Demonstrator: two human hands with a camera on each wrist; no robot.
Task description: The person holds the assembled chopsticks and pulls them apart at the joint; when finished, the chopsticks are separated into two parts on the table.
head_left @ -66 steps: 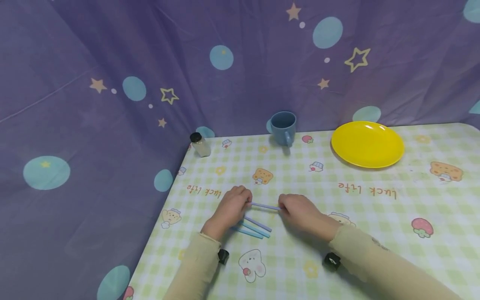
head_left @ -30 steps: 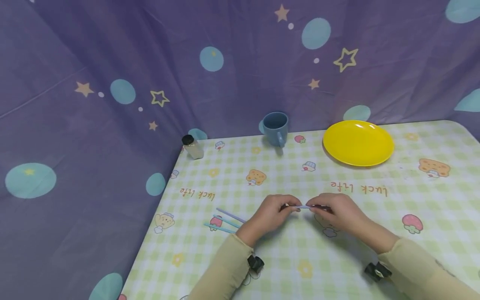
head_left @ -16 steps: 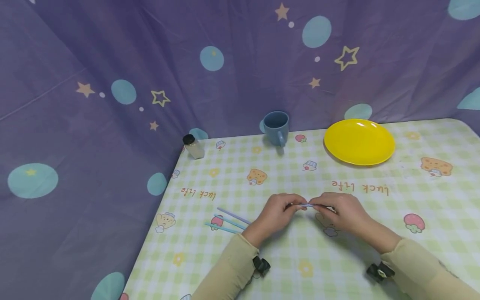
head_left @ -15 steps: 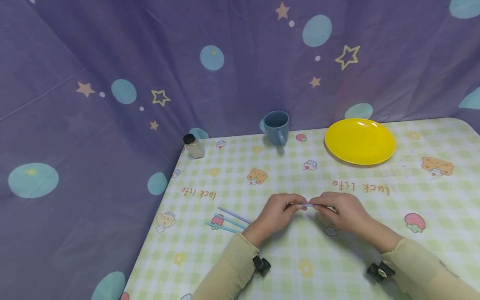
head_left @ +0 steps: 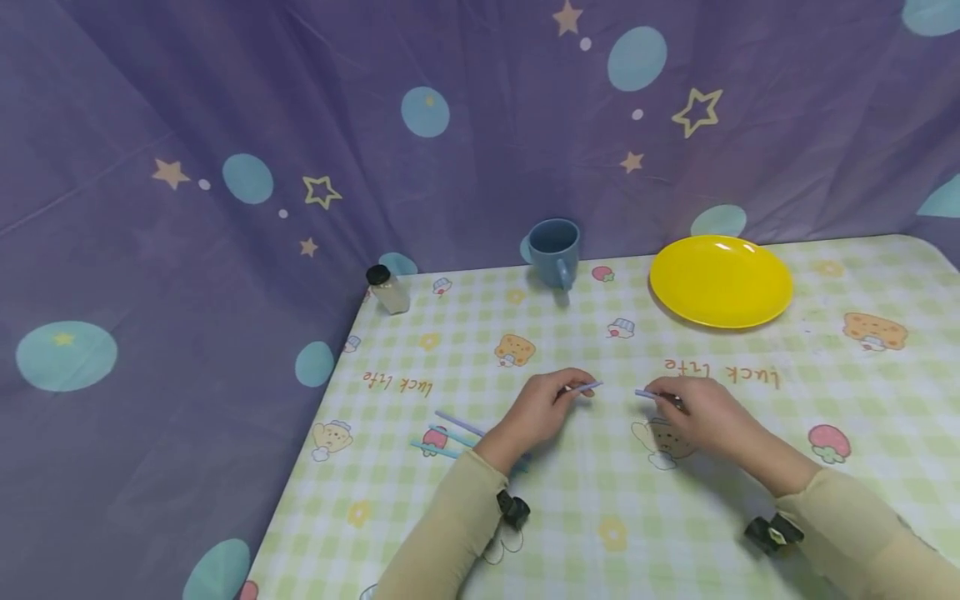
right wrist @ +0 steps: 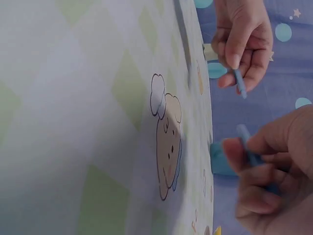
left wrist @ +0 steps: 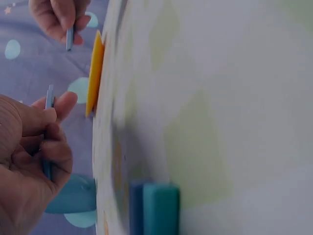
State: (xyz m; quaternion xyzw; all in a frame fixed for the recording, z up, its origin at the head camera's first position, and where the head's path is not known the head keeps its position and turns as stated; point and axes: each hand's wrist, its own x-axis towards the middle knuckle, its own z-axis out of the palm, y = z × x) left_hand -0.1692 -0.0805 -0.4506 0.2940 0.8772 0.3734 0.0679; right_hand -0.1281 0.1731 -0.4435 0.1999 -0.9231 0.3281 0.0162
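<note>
My left hand (head_left: 542, 410) pinches a short length of purple stick (head_left: 590, 387), its tip pointing right past the fingers. Across a gap, my right hand (head_left: 703, 412) pinches another purple stick piece (head_left: 645, 393) between thumb and fingers, its end pointing left. Both are held above the table; in the left wrist view the left piece (left wrist: 50, 98) runs down into the curled fingers. Beside and partly under the left forearm lie a purple stick (head_left: 457, 422) and two light blue sticks (head_left: 459, 437), whose near ends are partly hidden by the arm.
A blue mug (head_left: 553, 250) stands at the back of the checked tablecloth (head_left: 570, 500). To its right lies a yellow plate (head_left: 720, 282). A small black-capped bottle (head_left: 389, 292) stands at the back left corner, and a purple curtain (head_left: 480, 175) hangs behind.
The hands moved right from the loose sticks and came together with one purple stick between them. Now they have drawn apart, each holding a separate piece.
</note>
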